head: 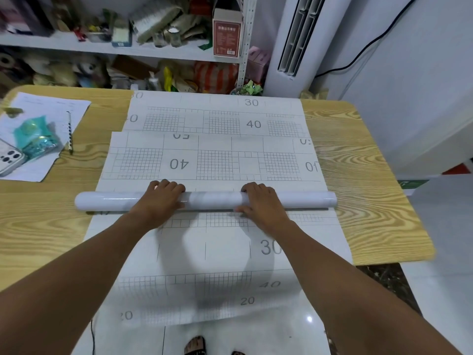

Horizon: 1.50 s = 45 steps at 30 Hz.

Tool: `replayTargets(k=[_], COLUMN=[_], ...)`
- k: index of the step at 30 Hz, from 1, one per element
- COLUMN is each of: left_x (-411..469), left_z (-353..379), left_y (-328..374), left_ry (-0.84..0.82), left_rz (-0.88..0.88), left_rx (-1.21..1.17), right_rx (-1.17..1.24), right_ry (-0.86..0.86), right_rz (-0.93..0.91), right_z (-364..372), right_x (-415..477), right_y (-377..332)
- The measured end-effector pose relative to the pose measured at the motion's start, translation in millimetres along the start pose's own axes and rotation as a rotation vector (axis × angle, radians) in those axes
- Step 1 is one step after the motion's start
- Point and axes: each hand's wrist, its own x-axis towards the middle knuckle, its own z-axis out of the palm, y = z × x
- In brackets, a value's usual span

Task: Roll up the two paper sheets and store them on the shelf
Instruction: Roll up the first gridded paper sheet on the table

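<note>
Roll [207,199] lies crosswise mid-table [371,201], both hands on it.
Long axis runs left to right, ends toward the table's sides. Left hand [158,198] and right hand [261,201] curl over its middle, apart. Flat sheet [225,252] beneath; second sheet [217,116] beyond, near shelf [76,44].

Bright, even, cool-white indoor light, apparently from overhead. Soft grey shadows of the arms [89,265] fall on the paper sheet [225,252]; thin dark shadow under the roll [212,199], w/ a faint sheen along its top. Small glare spot on the floor [294,336]. Wide-angle distortion: bench [371,201] edges bow outward. Shelf [76,44] at top is soft, slightly blurred.
</note>
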Motion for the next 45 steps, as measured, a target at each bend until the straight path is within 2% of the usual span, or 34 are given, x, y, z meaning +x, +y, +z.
replayTargets(k=[6,9,12,18,21,30,39,45], left_x=[-2.8,-4.4,-5.7,-4.8,-3.7,-4.4,-9.5,-9.4], left_z=[-0.8,0.7,1.1,-1.5,-2.9,-1.0,-1.4,-1.1], left_y=[-2.5,-2.4,-2.1,-2.6,-1.1,-0.6,-0.7,5.1], left_ry=[-0.043,-0.042,0.032,-0.063,-0.055,-0.034,-0.009,-0.006], left_rz=[0.078,0.075,0.052,0.031,0.026,-0.022,0.022,-0.042], left_rx=[0.081,0.094,0.063,0.074,0.064,0.002,0.045,-0.083], right_rx=[-0.038,-0.045,-0.032,0.068,0.068,-0.086,-0.109,-0.083], right_ry=[0.014,-0.027,-0.065,-0.05,-0.044,0.058,0.002,-0.009], right_rz=[0.014,0.005,-0.008,0.011,0.02,-0.026,-0.01,0.009], right_z=[-0.4,-2.6,-5.3,-9.5,-7.9,0.1,-2.5,-0.1], right_x=[-1.7,0.4,0.2,-6.2,-7.7,-6.0,-6.9,-8.2], right_y=[-2.0,-3.4,-3.5,-9.0,-9.0,-9.5,-6.7,-7.7])
